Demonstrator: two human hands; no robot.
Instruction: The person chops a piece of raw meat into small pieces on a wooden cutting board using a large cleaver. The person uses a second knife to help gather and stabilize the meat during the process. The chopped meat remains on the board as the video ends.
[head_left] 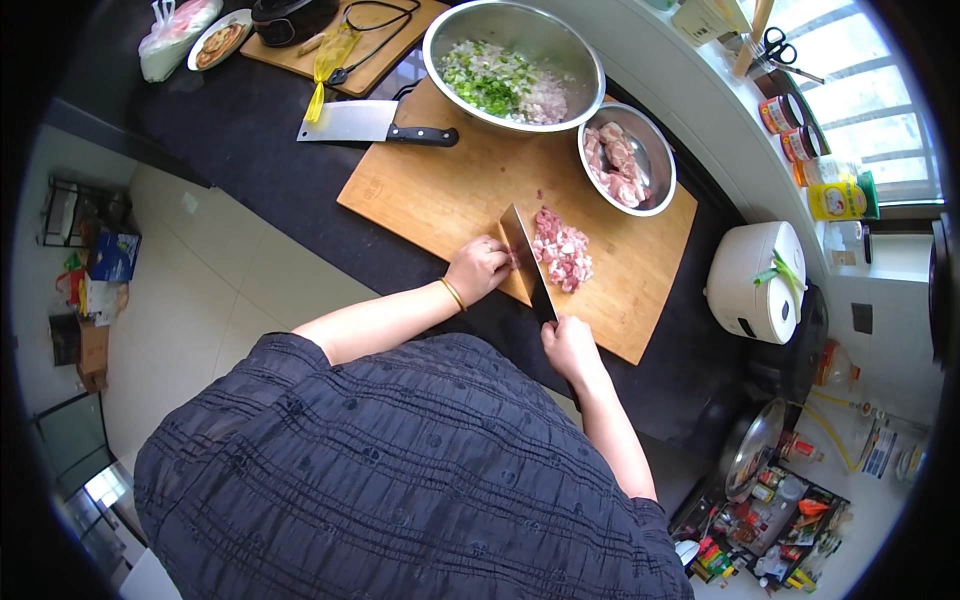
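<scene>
My right hand (571,350) is closed round the handle of a cleaver (526,262), its broad blade standing on edge on the wooden cutting board (420,190). Left of the blade, my left hand (478,270) has its fingers curled down on a piece of raw meat (513,258), mostly hidden by the fingers and the blade. Just right of the blade lies a heap of diced pink meat (563,252). At the board's far right, a small steel bowl (660,185) holds larger raw pieces (615,165). Chopped green and white vegetables (495,82) fill part of a large steel bowl (582,60).
A second cleaver (352,121) lies flat at the board's far left corner. Beyond it are another board (385,62) with a cord and yellow bag (332,65), and a plate of flatbread (220,42). A white rice cooker (752,280) stands right of the board.
</scene>
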